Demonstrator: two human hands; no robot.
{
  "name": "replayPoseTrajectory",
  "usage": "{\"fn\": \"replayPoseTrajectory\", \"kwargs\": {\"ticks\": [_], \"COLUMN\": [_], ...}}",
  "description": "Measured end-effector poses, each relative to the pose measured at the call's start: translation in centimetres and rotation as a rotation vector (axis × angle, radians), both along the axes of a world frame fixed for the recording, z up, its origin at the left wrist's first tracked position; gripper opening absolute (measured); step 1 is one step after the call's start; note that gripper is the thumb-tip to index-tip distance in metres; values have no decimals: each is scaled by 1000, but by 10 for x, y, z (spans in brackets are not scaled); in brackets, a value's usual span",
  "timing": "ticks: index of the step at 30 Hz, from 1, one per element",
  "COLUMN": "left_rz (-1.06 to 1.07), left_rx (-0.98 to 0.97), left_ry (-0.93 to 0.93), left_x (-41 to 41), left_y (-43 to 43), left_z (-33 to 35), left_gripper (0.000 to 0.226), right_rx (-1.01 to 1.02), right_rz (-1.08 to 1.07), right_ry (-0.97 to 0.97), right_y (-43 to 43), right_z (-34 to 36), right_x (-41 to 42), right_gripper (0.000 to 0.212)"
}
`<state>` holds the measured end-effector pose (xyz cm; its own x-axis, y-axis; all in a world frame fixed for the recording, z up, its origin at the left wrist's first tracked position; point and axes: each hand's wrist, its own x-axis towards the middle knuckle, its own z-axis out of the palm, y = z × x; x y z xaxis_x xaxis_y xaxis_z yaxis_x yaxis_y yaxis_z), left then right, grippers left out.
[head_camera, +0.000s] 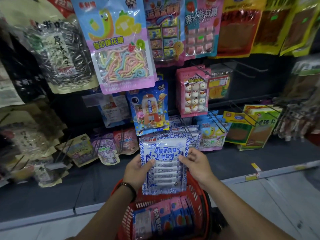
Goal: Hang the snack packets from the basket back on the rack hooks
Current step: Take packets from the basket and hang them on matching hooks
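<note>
Head: left hand (138,170), right hand (197,163) both hold blue-white packet (164,170) below matching hung packets (193,135), not hooked yet; more packets (166,215) left in red basket (196,194).

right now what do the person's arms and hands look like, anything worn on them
No sleeves show: the left forearm and right forearm are bare. A dark beaded bracelet circles the left wrist. The left hand and right hand wear no gloves or visible rings.
</note>
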<state>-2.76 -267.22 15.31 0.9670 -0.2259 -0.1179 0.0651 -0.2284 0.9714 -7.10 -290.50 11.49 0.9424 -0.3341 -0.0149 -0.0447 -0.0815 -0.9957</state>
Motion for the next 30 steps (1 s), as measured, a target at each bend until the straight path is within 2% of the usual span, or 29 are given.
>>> {"fn": "replayPoseTrajectory", "kwargs": {"ticks": [2,4,6,8,10,13,14,16,19,20,21,22,24,25,26,27,30], "left_rz": [25,91,146,175,154,60,28,-54,-104,-90,-75,-63,-10,30,54,55,93], "left_rx": [49,114,266,398,429,327,275,292,308,285,274,281,256,218,189,159,115], "left_ry": [-44,-42,-80,-128,-142,-109,-85,-81,25,59,71,68,85,102,129,152,222], "left_x": [8,19,30,38,46,57,61,71,86,90,93,95,99,102,107,113,130], "left_y": [-13,-27,-42,-58,-75,-98,-104,-117,-133,-137,-142,-145,-155,-160,-163,-166,-178], "left_z": [-4,-10,-19,-26,-36,-49,-54,-67,-85,-93,-100,-109,-124,-131,-141,-151,-170], "left_gripper": [34,46,30,10,5,21,19,13,9,6,13,19,24,27,33,40,51], "right_rx": [-42,-57,-34,-3,12,40,55,98,145,165,201,227,280,274,245,223,164], "right_rz": [-57,-152,-230,-240,-253,-306,-323,-342,-297,-290,-291,-281,-274,-266,-243,-221,-207], "right_ry": [5,22,30,26,43,72,73,80,109,125,142,169,236,263,273,287,295], "right_y": [-9,-19,-30,-39,-47,-61,-66,-78,-89,-93,-93,-93,-98,-101,-104,-107,-117], "right_z": [-6,-14,-23,-30,-40,-56,-61,-68,-84,-95,-100,-107,-114,-116,-114,-109,-101], "right_x": [7,16,25,29,32,39,42,54,69,72,73,74,79,85,89,93,103], "right_gripper": [41,30,18,21,22,21,19,15,23,21,12,27,87,103,109,104,81]}}
